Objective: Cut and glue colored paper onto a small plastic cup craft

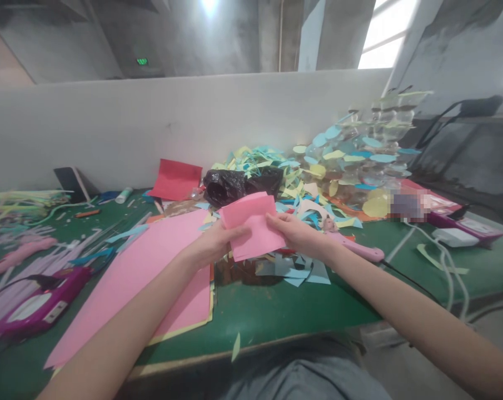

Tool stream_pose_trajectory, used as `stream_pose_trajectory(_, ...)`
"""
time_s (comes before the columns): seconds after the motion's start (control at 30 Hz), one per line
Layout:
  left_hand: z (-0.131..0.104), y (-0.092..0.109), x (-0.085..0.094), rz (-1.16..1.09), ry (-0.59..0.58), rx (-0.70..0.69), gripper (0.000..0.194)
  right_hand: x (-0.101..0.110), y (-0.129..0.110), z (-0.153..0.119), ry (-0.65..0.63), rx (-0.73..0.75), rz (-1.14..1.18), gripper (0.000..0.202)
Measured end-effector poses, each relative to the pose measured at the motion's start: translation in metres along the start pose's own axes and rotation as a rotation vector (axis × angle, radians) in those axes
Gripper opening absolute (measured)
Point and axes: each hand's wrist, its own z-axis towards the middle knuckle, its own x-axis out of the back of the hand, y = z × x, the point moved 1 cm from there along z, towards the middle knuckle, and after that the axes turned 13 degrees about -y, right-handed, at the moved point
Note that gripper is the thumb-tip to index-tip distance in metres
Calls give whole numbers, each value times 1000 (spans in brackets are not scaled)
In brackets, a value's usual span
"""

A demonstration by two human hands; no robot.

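Note:
Both hands hold a small folded piece of pink paper (257, 230) above the table, one at each side. My left hand (215, 241) pinches its left side, thumb lying on the near face. On the right, the thumb and fingers of my right hand (293, 230) grip the other edge. Fingers behind the paper are hidden. Under my left forearm lies a stack of large sheets with a pink sheet (168, 255) on top and yellow edges showing below. Blue paper scraps (305, 269) lie below my right hand, and a pink glue gun (355, 247) rests beside my right wrist.
The green table (276, 311) carries a black plastic bag (226, 186) with paper strips, a red sheet (178, 179), and clear cups with paper discs (376, 144) at right. Purple power strips (43, 303) and white cables (445, 261) lie at the sides. A low white partition (172, 122) stands behind.

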Motion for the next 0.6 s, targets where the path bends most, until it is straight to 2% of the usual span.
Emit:
stream_pose_trajectory(0.07,-1,3,-2,11,2,-4,58,-1,0,0,9,-2,11,52)
stream_pose_trajectory(0.27,-4,19,-2,194,76,44,59,3,0,-1,186,66,-191,50)
stream_pose_trajectory(0.43,-5,18,4,296,61,93,57,2,-5,-2,160,33,-141,35)
stream_pose_trajectory(0.53,-5,12,8,324,45,149,50,-1,-8,-2,196,-4,-77,19)
stream_pose_trajectory(0.6,-5,10,8,316,42,151,47,-4,-10,-3,212,-15,-19,18)
